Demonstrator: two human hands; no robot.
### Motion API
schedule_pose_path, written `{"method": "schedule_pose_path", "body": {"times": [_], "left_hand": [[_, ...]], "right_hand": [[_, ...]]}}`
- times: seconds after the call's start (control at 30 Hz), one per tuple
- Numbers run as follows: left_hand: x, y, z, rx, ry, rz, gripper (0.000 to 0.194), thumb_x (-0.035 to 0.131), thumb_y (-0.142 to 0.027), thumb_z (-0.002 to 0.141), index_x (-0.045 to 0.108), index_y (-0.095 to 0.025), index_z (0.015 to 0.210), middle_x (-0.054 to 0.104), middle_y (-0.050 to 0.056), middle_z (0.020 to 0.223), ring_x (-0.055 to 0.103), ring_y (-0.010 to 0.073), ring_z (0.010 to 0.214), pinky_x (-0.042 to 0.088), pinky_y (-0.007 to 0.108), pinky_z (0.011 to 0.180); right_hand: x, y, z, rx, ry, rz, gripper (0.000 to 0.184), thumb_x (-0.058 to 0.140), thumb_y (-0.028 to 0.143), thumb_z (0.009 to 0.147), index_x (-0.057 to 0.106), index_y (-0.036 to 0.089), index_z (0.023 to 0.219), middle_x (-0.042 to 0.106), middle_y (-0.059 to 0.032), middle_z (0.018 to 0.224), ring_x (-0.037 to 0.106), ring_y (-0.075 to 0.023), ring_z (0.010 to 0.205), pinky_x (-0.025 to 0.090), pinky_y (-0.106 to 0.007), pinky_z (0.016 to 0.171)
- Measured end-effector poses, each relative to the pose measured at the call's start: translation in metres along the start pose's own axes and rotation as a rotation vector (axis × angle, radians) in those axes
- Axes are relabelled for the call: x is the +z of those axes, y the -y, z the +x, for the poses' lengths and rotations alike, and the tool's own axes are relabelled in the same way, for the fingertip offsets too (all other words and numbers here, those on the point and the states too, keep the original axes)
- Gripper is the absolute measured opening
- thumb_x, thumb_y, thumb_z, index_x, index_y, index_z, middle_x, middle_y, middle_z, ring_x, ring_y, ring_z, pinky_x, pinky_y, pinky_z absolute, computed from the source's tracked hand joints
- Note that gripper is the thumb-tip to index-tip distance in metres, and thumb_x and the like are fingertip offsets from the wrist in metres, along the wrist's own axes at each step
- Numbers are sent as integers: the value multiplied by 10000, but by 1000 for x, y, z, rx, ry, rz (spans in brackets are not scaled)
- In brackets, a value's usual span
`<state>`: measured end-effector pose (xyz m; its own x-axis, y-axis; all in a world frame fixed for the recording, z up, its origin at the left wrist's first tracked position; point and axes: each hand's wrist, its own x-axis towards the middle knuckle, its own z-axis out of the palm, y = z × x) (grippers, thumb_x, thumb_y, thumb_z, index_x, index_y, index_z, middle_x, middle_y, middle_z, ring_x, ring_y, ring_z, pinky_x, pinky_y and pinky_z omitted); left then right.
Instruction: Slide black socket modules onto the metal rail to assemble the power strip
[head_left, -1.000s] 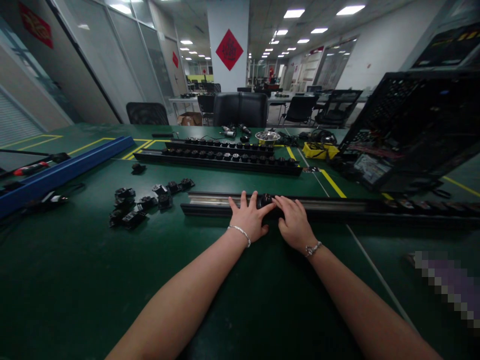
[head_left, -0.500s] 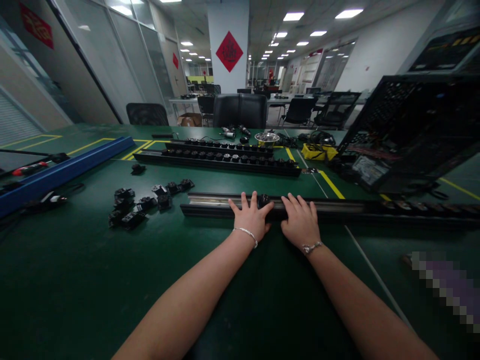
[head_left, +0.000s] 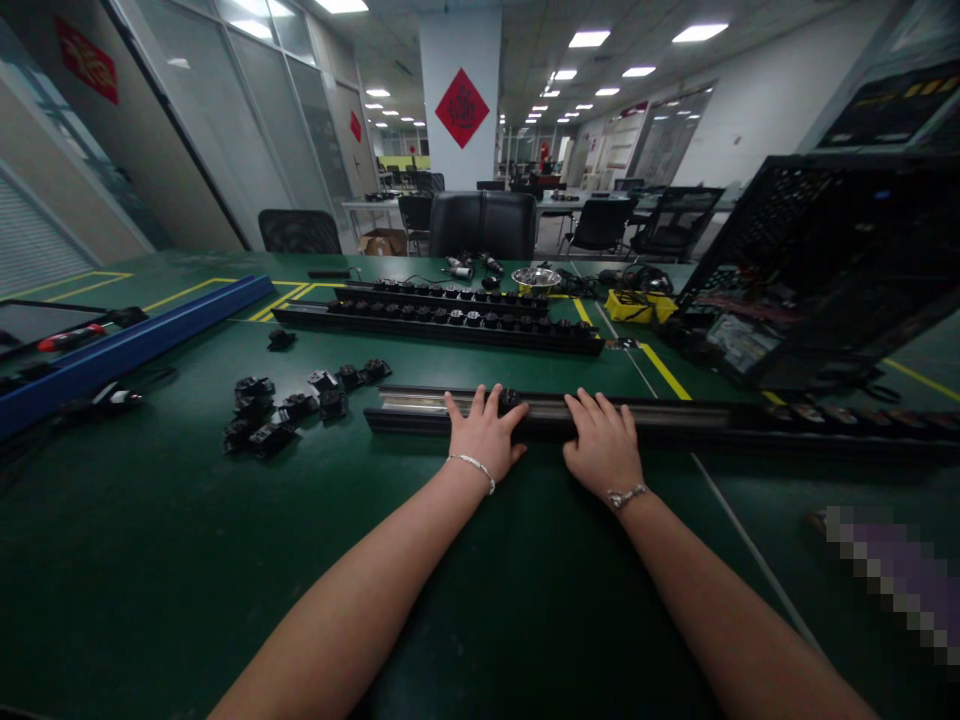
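My left hand lies over a long black channel rail with its fingers spread. A small black module sits in the rail, between the thumb and the forefinger of that hand; whether they touch it on both sides I cannot tell. To the right, my right hand rests on the same rail, fingers stretched out over its top and apart from the module. A row of similar modules fills the rail's right end. Several loose modules lie in a cluster left of the rail.
Two more black rails filled with modules lie farther back on the green table. A blue rail runs along the left. At the right stand an open computer case and a yellow box. A metal bowl sits behind.
My left hand has slid left along the rail, and the small module has shifted left with it. My right hand has stayed in place, so the gap between the hands is wider.
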<state>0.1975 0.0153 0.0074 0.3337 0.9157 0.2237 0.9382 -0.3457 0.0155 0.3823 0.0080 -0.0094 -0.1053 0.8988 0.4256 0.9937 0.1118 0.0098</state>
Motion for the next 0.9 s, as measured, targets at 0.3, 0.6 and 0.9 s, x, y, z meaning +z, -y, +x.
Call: {"method": "schedule_pose_path", "body": {"times": [0.3,0.6,0.9], "left_hand": [[-4,13,-4,-1,18,10,572,532,-532,791,383,-424,1332,315,64,1496,211,294,1392,81,679,1055],[-4,38,-13,-29,-4,51,548,507,-522,810,384,-418,1334,341,67,1484,233,300,1385,117,674,1049],[-10,68,-23,-83,24,71,529,481,-526,824,402,-393,1330,361,80,1473,262,305,1375,190,659,1036]], "right_hand": [[-1,1,0,14,16,7,587,437,238,754,459,159,1335,448,-78,1406,360,-271,1287,212,-506,1072],[2,-1,0,0,11,-6,597,446,243,754,448,160,1345,439,-79,1413,350,-266,1293,212,-490,1080],[-3,1,0,17,61,5,592,429,251,768,434,162,1354,421,-70,1426,339,-261,1307,209,-492,1086]]}}
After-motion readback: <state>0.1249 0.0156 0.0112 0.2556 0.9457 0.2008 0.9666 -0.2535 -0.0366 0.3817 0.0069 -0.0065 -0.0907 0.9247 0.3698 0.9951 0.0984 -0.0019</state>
